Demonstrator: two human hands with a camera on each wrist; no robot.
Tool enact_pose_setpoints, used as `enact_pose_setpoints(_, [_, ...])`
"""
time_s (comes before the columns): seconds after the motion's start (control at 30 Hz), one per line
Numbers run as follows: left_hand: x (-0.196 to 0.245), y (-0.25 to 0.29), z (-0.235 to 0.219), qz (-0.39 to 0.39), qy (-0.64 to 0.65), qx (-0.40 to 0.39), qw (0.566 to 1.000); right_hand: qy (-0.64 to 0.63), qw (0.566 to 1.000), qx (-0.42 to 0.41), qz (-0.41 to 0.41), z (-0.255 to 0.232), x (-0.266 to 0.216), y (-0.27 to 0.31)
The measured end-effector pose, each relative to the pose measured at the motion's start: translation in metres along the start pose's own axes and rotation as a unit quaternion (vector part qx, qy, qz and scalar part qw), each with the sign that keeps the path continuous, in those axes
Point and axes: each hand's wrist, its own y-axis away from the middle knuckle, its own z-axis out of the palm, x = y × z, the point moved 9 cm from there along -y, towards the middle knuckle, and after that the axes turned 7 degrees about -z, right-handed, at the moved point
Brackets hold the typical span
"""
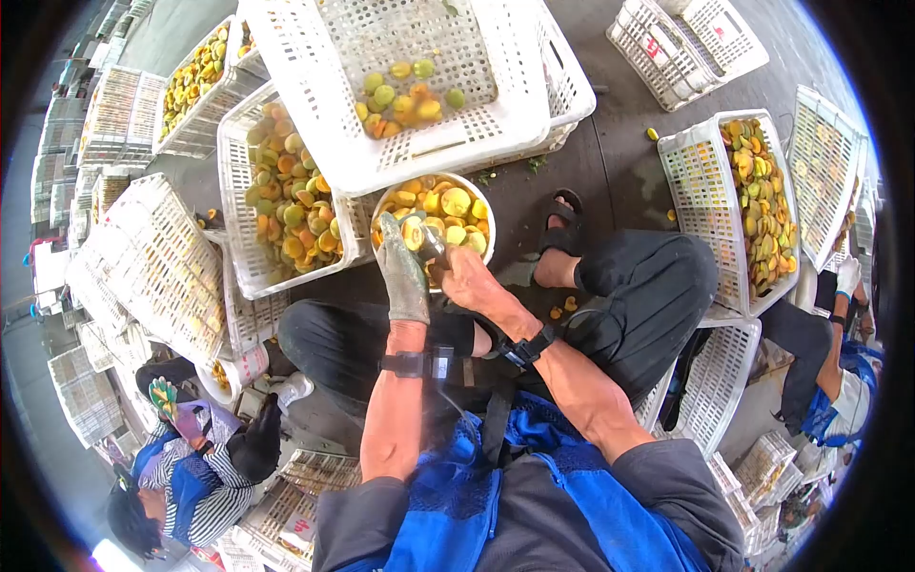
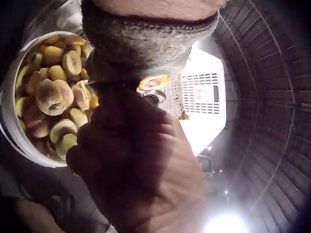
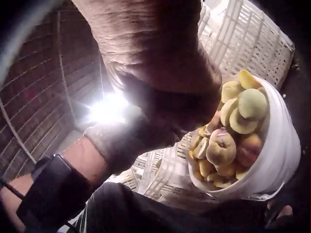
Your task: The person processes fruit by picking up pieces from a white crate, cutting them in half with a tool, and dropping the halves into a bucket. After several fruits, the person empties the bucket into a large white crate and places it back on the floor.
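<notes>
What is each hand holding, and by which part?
The gloved left hand holds a cut fruit, apparently by its rounded side; the right hand grips a metal tool, its exact hold hidden.

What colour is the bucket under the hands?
White, bucket; the right wrist view shows it best.

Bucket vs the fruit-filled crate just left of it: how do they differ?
The bucket is round; the crate is rectangular. The bucket's wall is solid, while the crate's walls are perforated. The bucket is also the smaller of the two, the crate clearly larger. Shared: both are white and hold cut fruit.
</notes>
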Motion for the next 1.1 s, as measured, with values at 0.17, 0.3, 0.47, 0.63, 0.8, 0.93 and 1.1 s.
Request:
enact_pose_setpoints(0.17, [-0.001, 0.003, -0.004, 0.043, -0.019, 0.045, 0.998, 0.013, 0.995, -0.041, 0.091, 0.006, 0.007, -0.002])
enact_pose_setpoints(0.3, [0.006, 0.005, -0.005, 0.064, -0.047, 0.089, 0.993, 0.007, 0.989, -0.072, 0.127, 0.011, 0.006, 0.0])
enact_pose_setpoints(0.47, [-0.009, -0.009, -0.027, 0.01, -0.16, 0.056, 0.986, -0.081, 0.989, -0.109, 0.063, 0.042, 0.009, 0.01])
enact_pose_setpoints(0.63, [-0.012, -0.012, -0.02, -0.009, -0.134, 0.048, 0.99, -0.16, 0.983, -0.032, 0.089, 0.024, 0.003, 0.008])
enact_pose_setpoints(0.8, [-0.023, -0.014, -0.012, -0.038, -0.061, 0.01, 0.997, -0.104, 0.987, -0.053, 0.112, 0.025, 0.012, 0.012])
enact_pose_setpoints(0.93, [-0.013, -0.008, -0.008, -0.057, -0.078, 0.035, 0.995, -0.11, 0.987, -0.08, 0.09, 0.028, 0.013, 0.015])
enact_pose_setpoints(1.1, [-0.01, -0.01, -0.015, -0.052, -0.072, 0.064, 0.994, -0.184, 0.97, -0.113, 0.113, 0.038, 0.009, 0.019])
